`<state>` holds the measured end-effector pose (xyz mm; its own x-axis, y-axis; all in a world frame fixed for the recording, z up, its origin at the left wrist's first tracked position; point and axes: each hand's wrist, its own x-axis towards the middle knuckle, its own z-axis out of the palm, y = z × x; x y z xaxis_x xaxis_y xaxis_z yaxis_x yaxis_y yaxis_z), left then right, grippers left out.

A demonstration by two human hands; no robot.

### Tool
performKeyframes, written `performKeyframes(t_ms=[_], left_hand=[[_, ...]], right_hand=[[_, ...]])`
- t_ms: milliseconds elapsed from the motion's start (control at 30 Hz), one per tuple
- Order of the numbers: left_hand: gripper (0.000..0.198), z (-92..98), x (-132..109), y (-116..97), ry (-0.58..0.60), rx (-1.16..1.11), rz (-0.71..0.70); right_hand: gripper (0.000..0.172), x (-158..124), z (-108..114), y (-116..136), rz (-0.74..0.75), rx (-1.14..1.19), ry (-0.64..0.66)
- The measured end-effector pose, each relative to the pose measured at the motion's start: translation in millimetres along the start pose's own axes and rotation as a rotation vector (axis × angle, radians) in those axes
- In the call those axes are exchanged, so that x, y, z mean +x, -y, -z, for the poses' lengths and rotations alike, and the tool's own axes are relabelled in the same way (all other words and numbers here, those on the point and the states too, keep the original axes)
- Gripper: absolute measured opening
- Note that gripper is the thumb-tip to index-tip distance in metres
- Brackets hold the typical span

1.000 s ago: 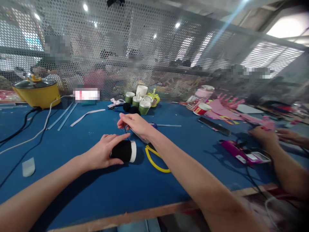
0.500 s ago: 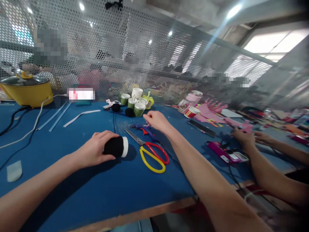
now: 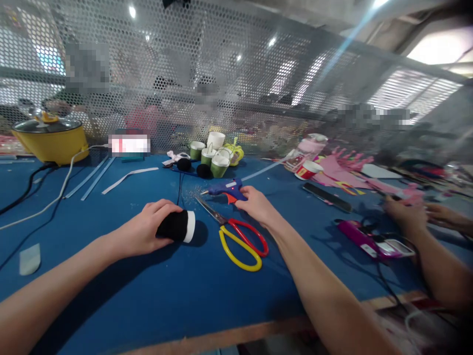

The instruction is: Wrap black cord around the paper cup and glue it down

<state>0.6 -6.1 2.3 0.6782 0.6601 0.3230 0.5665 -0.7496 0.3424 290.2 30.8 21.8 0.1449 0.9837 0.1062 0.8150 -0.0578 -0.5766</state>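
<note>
On blue surface (image 3: 166, 296), now grasping glue gun (image 3: 224, 187) toward far edge in closed right hand (image 3: 257, 204); still clasping black cup (image 3: 173, 227) in left hand (image 3: 148, 228).

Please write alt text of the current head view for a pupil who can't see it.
A person's left grip holds a white-ended black cylinder tipped sideways at a blue table, while the right grip holds an orange-triggered blue glue gun. Between them lie metal-bladed scissors, one handle loop yellow, the other red.
</note>
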Motion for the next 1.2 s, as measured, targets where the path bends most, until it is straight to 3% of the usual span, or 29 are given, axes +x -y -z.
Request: performKeyframes(t_ms=[133, 367, 567, 867, 1200], left_hand=[[0.049, 0.5, 0.6, 2.3, -0.022, 0.068, -0.019], [0.050, 2.0, 0.9, 8.3, -0.052, 0.114, -0.024], [0.050, 3.2, 0.8, 10.9, -0.036, 0.070, 0.005], [0.049, 4.7, 1.1, 12.1, -0.035, 0.044, 0.075], [0.050, 6.8, 2.4, 10.6, 0.015, 0.046, 0.120]], right_hand=[[0.018, -21.5, 12.9, 18.2, 0.031, 0.363, 0.191], [0.019, -56.6, 15.4, 46.0, 0.153, 0.368, 0.308], [0.022, -68.9, 6.4, 46.0, 0.357, 0.128, 0.251], [0.009, -73.5, 6.6, 47.5, 0.478, -0.105, 0.195], [0.010, -78.4, 7.0, 42.1, 0.532, -0.073, 0.230]])
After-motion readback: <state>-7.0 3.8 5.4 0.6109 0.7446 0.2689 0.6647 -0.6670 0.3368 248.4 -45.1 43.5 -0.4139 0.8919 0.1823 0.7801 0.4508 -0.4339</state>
